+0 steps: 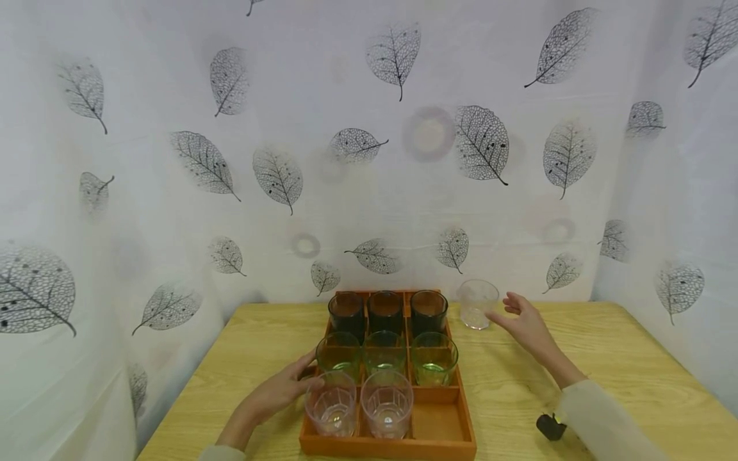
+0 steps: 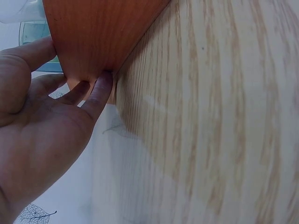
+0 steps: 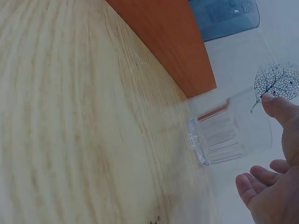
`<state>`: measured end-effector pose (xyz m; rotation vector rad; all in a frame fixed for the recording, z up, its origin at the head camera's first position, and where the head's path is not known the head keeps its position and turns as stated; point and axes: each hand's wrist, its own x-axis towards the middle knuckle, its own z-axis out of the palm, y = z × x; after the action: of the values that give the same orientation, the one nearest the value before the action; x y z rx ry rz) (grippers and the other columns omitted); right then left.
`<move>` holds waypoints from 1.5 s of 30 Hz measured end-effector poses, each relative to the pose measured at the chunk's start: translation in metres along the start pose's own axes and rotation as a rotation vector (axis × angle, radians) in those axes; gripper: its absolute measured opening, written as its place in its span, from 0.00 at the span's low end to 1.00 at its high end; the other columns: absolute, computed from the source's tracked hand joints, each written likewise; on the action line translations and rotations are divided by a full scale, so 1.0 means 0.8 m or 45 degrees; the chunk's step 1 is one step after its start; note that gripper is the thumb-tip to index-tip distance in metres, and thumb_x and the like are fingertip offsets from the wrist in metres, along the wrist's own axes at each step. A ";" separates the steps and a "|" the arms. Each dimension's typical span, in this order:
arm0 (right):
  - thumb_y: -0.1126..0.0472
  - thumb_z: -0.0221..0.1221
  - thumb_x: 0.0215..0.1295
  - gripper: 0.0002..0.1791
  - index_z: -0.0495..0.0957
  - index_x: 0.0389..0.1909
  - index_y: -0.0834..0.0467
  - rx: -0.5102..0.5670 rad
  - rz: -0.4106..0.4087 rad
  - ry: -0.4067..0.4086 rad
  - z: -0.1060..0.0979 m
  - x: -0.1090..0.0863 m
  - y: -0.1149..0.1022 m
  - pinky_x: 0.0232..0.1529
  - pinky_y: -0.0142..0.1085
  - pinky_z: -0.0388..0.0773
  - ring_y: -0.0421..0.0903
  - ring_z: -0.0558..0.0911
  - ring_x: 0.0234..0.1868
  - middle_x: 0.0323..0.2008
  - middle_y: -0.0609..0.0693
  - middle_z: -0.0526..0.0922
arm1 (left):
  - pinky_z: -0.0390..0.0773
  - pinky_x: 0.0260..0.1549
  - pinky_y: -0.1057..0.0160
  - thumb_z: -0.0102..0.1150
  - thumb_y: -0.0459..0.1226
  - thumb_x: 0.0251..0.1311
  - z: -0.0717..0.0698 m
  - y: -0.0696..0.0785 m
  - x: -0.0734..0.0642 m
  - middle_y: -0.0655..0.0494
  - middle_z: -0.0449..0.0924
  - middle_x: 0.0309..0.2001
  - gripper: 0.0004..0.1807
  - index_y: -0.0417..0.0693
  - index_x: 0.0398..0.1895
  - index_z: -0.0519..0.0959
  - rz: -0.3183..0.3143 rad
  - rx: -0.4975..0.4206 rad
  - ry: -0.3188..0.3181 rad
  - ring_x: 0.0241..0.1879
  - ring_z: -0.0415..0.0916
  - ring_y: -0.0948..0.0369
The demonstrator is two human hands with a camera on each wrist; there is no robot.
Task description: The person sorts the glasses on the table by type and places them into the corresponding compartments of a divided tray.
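Note:
A wooden tray with compartments holds drinking glasses: three dark ones in the back row, three green ones in the middle, and two clear ones in front. The front right compartment is bare. My left hand rests its fingertips on the tray's left side wall, fingers loosely extended. Right of the tray's back corner, another clear glass stands upright on the table. Beside it is my right hand, thumb and fingers spread apart; in the right wrist view a gap shows between fingers and glass.
The light wooden table extends on both sides of the tray. A small black object lies near the right forearm. White curtains with leaf prints hang behind the table and at both sides.

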<state>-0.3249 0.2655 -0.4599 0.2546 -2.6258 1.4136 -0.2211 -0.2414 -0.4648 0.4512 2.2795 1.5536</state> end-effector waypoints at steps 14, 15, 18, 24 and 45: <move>0.46 0.66 0.69 0.58 0.41 0.80 0.73 0.099 0.032 -0.024 0.018 0.030 0.004 0.70 0.66 0.61 0.73 0.58 0.74 0.74 0.77 0.54 | 0.61 0.68 0.35 0.55 0.47 0.77 0.000 -0.001 0.000 0.32 0.52 0.78 0.44 0.45 0.85 0.43 0.003 -0.005 -0.016 0.74 0.57 0.37; 0.46 0.66 0.69 0.58 0.41 0.80 0.73 0.104 0.036 -0.024 0.019 0.031 0.004 0.69 0.66 0.60 0.73 0.57 0.74 0.74 0.78 0.54 | 0.62 0.68 0.35 0.54 0.47 0.77 0.000 -0.001 0.001 0.32 0.52 0.78 0.44 0.46 0.85 0.43 0.002 -0.004 -0.016 0.74 0.57 0.37; 0.47 0.67 0.69 0.58 0.40 0.80 0.73 0.117 0.039 -0.023 0.022 0.036 0.005 0.69 0.67 0.60 0.74 0.56 0.74 0.74 0.79 0.52 | 0.62 0.68 0.35 0.55 0.47 0.77 -0.001 -0.002 0.002 0.32 0.52 0.78 0.44 0.45 0.85 0.43 0.003 -0.005 -0.018 0.74 0.57 0.37; 0.47 0.67 0.69 0.59 0.39 0.81 0.71 0.170 0.012 -0.049 0.026 0.040 0.008 0.70 0.68 0.57 0.73 0.52 0.76 0.76 0.77 0.49 | 0.63 0.68 0.37 0.55 0.47 0.77 -0.001 -0.002 0.002 0.32 0.54 0.78 0.44 0.45 0.85 0.43 0.015 -0.006 -0.019 0.73 0.59 0.38; 0.46 0.66 0.71 0.52 0.49 0.80 0.69 0.099 -0.098 0.003 0.017 0.006 -0.007 0.66 0.63 0.65 0.70 0.66 0.69 0.71 0.71 0.66 | 0.60 0.69 0.36 0.56 0.47 0.77 0.000 0.000 0.001 0.31 0.45 0.80 0.46 0.43 0.85 0.40 -0.008 -0.027 -0.021 0.76 0.53 0.36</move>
<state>-0.3288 0.2505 -0.4618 0.3593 -2.5333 1.4909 -0.2220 -0.2413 -0.4646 0.4488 2.2476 1.5637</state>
